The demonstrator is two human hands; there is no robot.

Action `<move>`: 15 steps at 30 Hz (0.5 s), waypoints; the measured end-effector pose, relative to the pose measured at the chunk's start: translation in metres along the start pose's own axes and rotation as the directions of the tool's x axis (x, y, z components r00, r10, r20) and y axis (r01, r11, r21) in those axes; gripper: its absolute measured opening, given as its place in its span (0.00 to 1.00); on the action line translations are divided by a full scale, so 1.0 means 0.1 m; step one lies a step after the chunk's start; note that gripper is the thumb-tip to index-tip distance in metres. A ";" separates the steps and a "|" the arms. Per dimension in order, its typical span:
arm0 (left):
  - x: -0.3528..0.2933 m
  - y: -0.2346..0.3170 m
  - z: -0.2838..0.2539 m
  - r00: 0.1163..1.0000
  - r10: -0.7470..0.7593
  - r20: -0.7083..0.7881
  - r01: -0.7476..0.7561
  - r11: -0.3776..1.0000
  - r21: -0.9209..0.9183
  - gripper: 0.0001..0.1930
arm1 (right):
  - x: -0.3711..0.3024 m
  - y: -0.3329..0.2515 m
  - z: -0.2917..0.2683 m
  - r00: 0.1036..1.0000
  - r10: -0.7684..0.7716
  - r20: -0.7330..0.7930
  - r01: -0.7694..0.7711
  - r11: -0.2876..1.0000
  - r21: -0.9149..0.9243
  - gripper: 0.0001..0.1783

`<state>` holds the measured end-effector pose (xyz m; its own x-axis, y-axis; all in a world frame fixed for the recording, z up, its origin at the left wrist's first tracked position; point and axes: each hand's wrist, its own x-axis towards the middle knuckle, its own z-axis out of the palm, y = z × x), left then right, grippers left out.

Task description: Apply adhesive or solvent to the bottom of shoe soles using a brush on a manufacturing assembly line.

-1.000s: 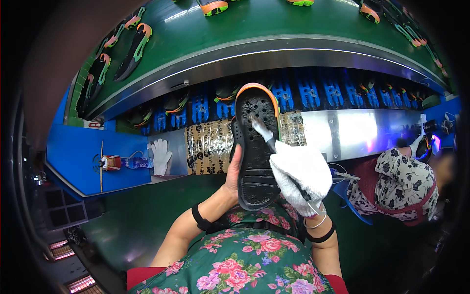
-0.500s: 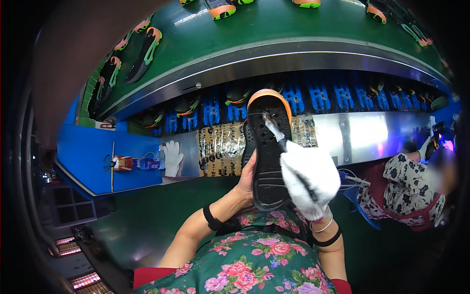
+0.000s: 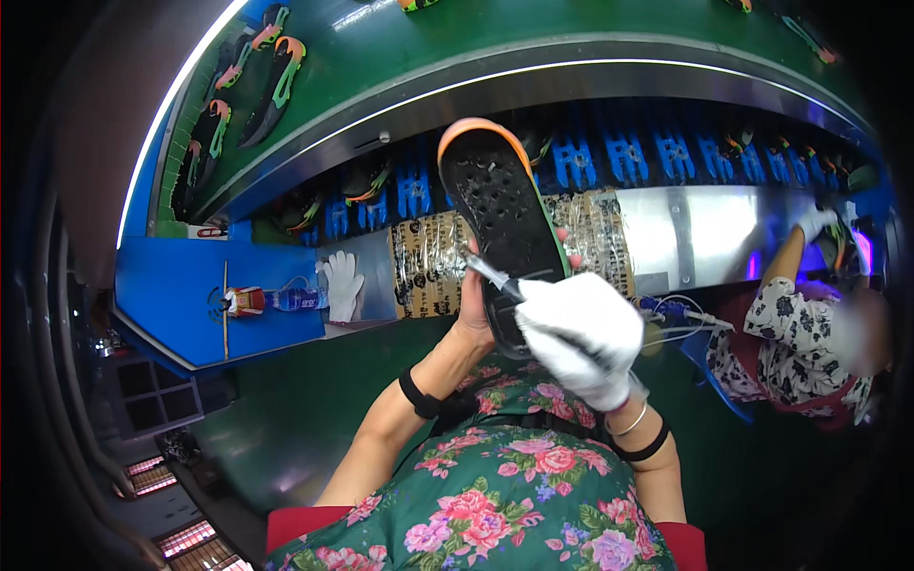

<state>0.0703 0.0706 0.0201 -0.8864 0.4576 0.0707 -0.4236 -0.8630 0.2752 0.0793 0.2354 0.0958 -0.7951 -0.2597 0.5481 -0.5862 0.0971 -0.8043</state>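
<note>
Our left grip (image 3: 472, 309) wraps the black sole (image 3: 505, 214), seen across the front edge of the bench (image 3: 652, 238); our gloved right grip (image 3: 583, 335) curls round a brush (image 3: 493, 275), tip by the sole's left edge. Room lies between our left grip and a loose white glove (image 3: 343, 284).

From a distance, I am watching the left hand (image 3: 473, 306) gripping the shoe sole (image 3: 519, 224), the gloved right hand (image 3: 583, 335) holding a brush (image 3: 491, 274) with its tip near the sole's left edge, and a white glove (image 3: 341, 285) lying farther left.
</note>
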 end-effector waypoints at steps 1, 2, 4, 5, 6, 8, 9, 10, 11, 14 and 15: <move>0.00 -0.02 0.00 0.996 0.029 -0.089 -0.031 0.999 -0.022 0.53 | -0.04 0.09 0.04 0.995 0.041 -0.086 -0.034 0.996 0.080 0.14; -0.01 -0.04 0.01 0.982 0.056 -0.178 -0.064 0.997 -0.039 0.53 | -0.06 0.10 -0.02 0.990 0.080 -0.120 -0.081 0.997 0.002 0.14; 0.06 -0.02 0.05 0.984 0.083 -0.155 -0.080 0.996 0.029 0.53 | -0.08 0.14 0.02 0.986 0.011 -0.166 -0.027 0.995 -0.093 0.15; 0.06 -0.04 0.07 0.985 0.079 -0.154 -0.085 0.996 -0.031 0.54 | -0.12 0.08 0.01 0.997 -0.036 -0.062 0.026 0.987 -0.157 0.16; 0.09 -0.04 0.11 0.985 0.079 -0.151 -0.093 0.992 -0.090 0.54 | -0.13 0.01 -0.01 0.996 -0.081 0.047 0.089 0.972 -0.216 0.18; 0.08 0.03 0.05 0.994 -0.052 -0.091 0.042 0.992 -0.116 0.53 | -0.20 -0.01 0.07 0.993 -0.086 0.082 0.098 0.984 -0.150 0.19; 0.09 0.06 0.02 0.995 -0.057 -0.083 0.044 0.989 -0.144 0.53 | -0.18 -0.02 0.05 0.998 -0.019 0.052 0.019 1.000 -0.013 0.17; 0.11 0.09 0.00 0.995 -0.061 -0.075 0.048 0.984 -0.171 0.53 | -0.16 -0.02 0.02 0.998 0.052 0.029 -0.055 0.990 0.127 0.16; 0.11 0.07 0.00 0.997 -0.012 -0.082 0.000 0.988 -0.155 0.53 | -0.15 0.03 0.03 0.998 0.051 -0.021 -0.050 0.997 0.064 0.14; 0.13 0.05 0.02 0.991 0.053 -0.122 -0.065 0.992 -0.105 0.53 | -0.17 0.07 0.01 0.998 -0.055 -0.029 0.051 0.992 -0.112 0.16; 0.14 0.06 0.01 0.993 0.061 -0.103 -0.072 0.991 -0.109 0.53 | -0.21 0.04 0.05 0.995 -0.091 0.036 0.095 0.986 -0.138 0.16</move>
<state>0.0560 0.0721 0.0232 -0.9249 0.3800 -0.0117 -0.3766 -0.9118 0.1637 0.0945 0.2366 0.0804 -0.7327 -0.3015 0.6102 -0.6747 0.2041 -0.7093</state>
